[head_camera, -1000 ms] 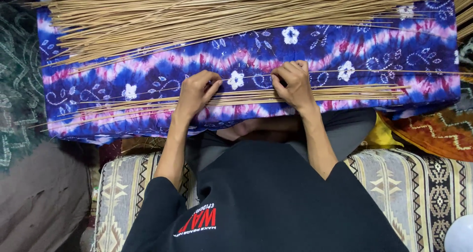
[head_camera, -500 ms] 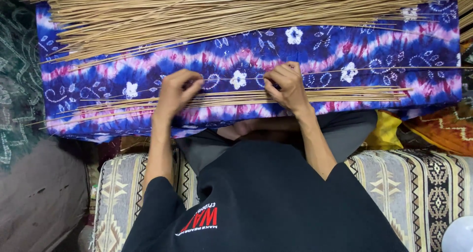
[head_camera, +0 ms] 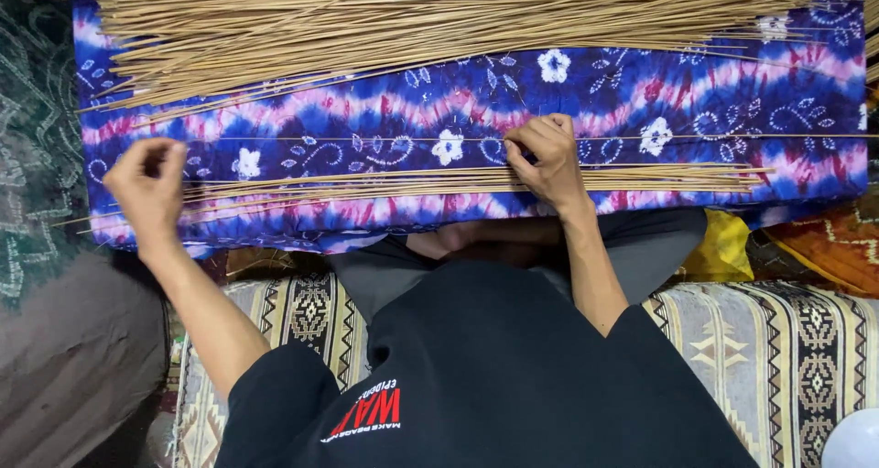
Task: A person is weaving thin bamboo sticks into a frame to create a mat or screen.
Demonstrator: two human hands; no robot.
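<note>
Bamboo-coloured thin sticks [head_camera: 476,180] are lying on blue patterned cloth [head_camera: 696,111]; right hand [head_camera: 548,159] is pinching them, left hand [head_camera: 146,191] is pinching their ends.

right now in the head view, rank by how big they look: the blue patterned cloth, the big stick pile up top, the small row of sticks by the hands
1. blue patterned cloth
2. big stick pile
3. small row of sticks

The pile lies farther from the camera, so its true size is unsure.
</note>
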